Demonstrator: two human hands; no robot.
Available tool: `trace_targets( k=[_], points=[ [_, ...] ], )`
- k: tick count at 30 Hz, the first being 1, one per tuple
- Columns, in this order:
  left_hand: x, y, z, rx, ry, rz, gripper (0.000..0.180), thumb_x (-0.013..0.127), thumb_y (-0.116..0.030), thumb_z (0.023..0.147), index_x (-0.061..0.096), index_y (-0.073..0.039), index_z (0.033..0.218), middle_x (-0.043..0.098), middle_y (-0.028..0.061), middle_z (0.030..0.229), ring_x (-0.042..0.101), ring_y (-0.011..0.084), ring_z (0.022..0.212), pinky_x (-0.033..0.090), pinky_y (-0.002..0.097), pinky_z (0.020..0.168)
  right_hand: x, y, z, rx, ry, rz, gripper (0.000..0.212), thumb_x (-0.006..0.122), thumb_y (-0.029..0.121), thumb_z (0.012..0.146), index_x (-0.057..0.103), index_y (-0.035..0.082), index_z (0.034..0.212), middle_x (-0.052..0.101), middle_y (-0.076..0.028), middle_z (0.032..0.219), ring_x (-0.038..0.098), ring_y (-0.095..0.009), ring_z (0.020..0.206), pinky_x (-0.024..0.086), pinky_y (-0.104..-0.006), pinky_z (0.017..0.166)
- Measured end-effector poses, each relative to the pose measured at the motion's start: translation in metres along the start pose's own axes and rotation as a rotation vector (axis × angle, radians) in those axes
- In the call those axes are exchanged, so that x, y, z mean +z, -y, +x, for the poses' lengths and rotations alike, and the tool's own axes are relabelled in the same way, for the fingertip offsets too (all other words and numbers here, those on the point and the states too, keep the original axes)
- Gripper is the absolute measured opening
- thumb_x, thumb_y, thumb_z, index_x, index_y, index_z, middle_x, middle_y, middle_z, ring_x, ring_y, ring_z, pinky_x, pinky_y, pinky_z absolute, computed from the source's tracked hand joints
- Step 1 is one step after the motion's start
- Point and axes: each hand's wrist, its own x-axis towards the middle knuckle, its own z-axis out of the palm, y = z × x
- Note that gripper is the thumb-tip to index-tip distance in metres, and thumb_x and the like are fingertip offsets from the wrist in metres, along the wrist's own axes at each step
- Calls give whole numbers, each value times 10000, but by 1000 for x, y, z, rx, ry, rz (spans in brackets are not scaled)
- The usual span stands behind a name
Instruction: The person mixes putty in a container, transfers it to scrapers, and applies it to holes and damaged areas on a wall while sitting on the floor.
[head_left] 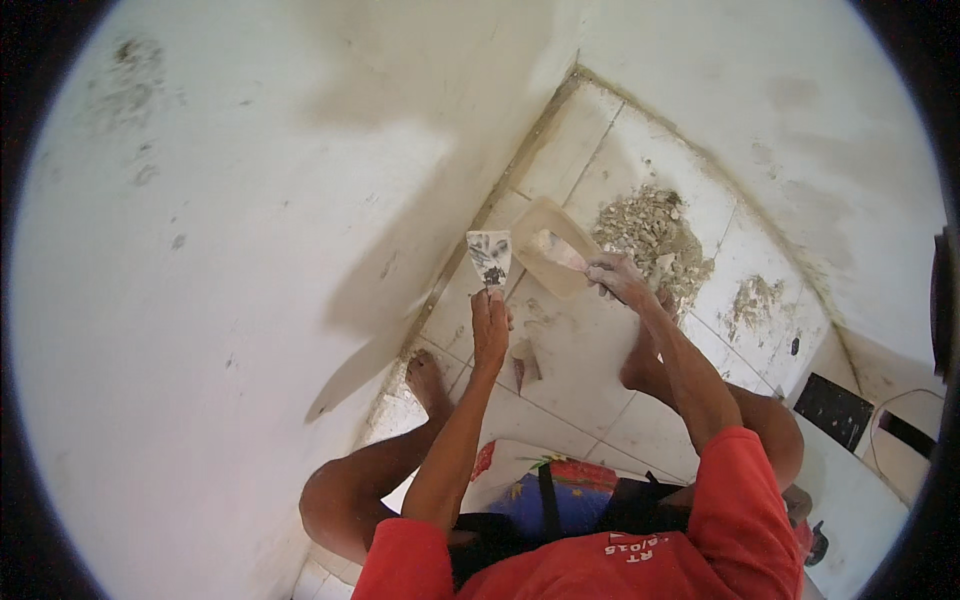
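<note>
Left hand: wrapped around the handle of a broad putty knife, dark-smeared on the blade
Right hand: closed around a narrower putty knife, held over the plastic tub; unable to tell whether touching it
Tub position: on the tiled floor, just left of the debris heap
Heap: broken, crumbled, near the right hand
Left-side wall: pale, patchy with stains

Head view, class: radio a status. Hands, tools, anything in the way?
Left hand: gripping wide scraper. Right hand: gripping second scraper at tub. Rubble right of tub, possibly in the way.
</note>
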Motion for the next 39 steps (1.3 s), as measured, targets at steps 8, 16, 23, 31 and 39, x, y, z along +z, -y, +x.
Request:
trace_targets(
  k=[8,16,23,31,39],
  points=[
    [-6,-62,-46,89,228,-83,234,496,-316,991,541,-87,972,484,-4,709,482,89,531,396,252,438,-57,69,-74,-302,-55,-32,327,640,294,867,690,17,1033,683,-40,790,611,-120,617,506,-283,551],
    [-25,-165,-121,186,490,-167,283,507,-316,998,574,-49,932,540,16,732,526,99,550,423,266,497,-97,223,-173,-594,-164,-711,264,653,223,846,671,72,1061,680,-91,948,634,-261,795,509,-374,731],
    [-66,-248,-186,95,605,-172,269,537,-308,982,584,-45,956,606,52,767,531,107,526,420,254,461,-121,273,-236,-1171,-522,-1159,185,645,110,844,670,109,1027,629,-84,990,586,-299,951,443,-420,859],
    [-95,-299,-231,135,789,-208,276,531,-290,972,576,-27,905,593,59,722,512,126,471,410,263,425,-102,284,-264,-1146,-485,-837,220,623,71,834,648,78,1053,590,-141,1090,549,-348,1016,426,-460,903],
    [-100,-301,-256,351,681,-191,273,548,-292,973,587,-24,941,588,48,729,514,108,493,413,243,433,-93,301,-290,-1234,-561,-787,287,632,-30,756,655,88,1016,579,-118,1029,547,-325,977,426,-426,864]
  ],
)
